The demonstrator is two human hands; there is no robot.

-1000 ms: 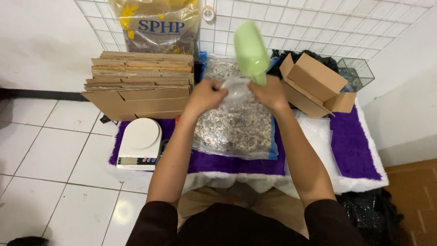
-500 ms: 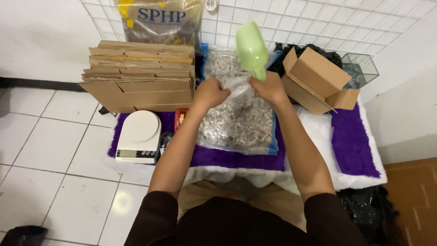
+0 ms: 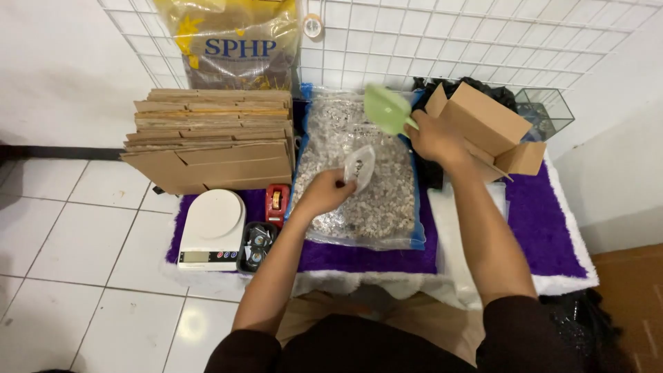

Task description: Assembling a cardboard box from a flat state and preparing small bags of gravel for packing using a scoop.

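My left hand (image 3: 326, 192) holds a small clear plastic pouch (image 3: 360, 166) upright over a large clear bag of pale gravel (image 3: 359, 193) that lies open on the purple mat (image 3: 359, 255). My right hand (image 3: 431, 138) grips the handle of a light green plastic scoop (image 3: 387, 109), raised above the far end of the gravel bag and a little right of the pouch. Whether the pouch holds any gravel cannot be made out.
A stack of flat cardboard boxes (image 3: 210, 138) lies at the left. In front of it are a white kitchen scale (image 3: 213, 228), a red tape dispenser (image 3: 277, 202) and a small black tray (image 3: 254, 245). An open cardboard box (image 3: 483, 124) and a glass tank (image 3: 549, 110) stand right. A wire grid (image 3: 483, 41) backs the table.
My hands have parted: the left now holds the small pouch alone lower over the gravel, and the right has swung the green scoop down and to the right.
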